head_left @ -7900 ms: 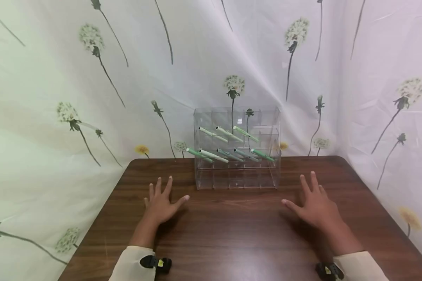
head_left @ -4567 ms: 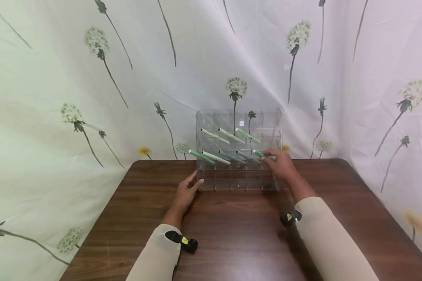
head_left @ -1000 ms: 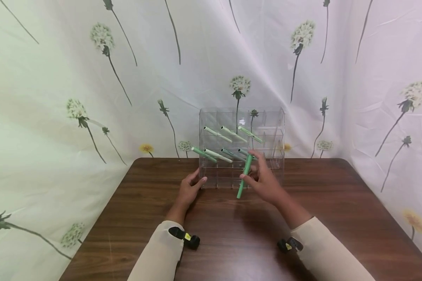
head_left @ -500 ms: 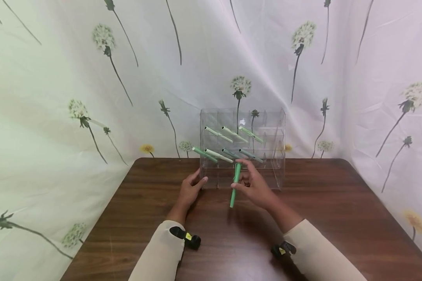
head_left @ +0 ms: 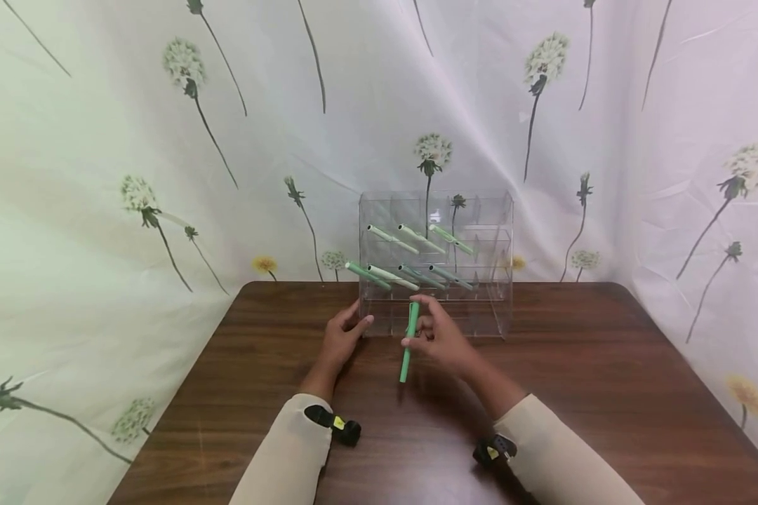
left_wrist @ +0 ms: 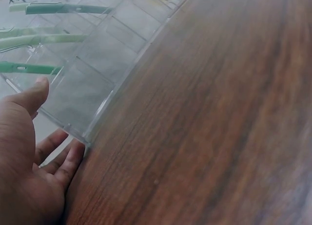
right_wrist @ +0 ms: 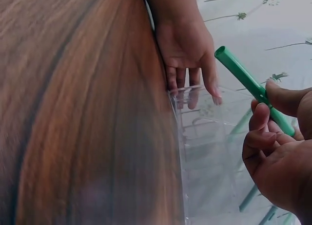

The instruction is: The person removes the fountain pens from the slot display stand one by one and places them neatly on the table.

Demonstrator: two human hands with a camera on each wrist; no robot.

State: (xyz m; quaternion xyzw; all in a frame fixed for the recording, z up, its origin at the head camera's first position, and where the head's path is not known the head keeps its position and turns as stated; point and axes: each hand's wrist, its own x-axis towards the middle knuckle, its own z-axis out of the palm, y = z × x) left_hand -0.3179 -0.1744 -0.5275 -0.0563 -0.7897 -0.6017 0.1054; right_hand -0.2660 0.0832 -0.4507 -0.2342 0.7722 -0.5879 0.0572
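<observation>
A clear acrylic rack (head_left: 474, 319) stands at the back of the wooden table. My left hand (head_left: 341, 340) rests against its lower left side, the thumb near the front edge and fairly straight fingers along the outer wall. In the left wrist view the fingertips (left_wrist: 73, 154) lie at the rack's bottom corner. In front of the rack, my right hand (head_left: 442, 340) pinches a green capped pen (head_left: 406, 365), held nearly upright, clip end up. The right wrist view shows the green pen (right_wrist: 239, 71) between thumb and curled fingers.
Three pale green pens (head_left: 422, 240) lean in the rack's upper tier. Several green and teal pens (head_left: 391, 277) slant in the tier below. A floral curtain (head_left: 259, 140) hangs behind the brown table (head_left: 379, 449). Both wrists carry small black cameras (head_left: 347, 431).
My right hand took the green pen from the right end of the lower pen tier, then brought it left and nearer, tilting it upright. My left hand moved to the rack's side and stays there.
</observation>
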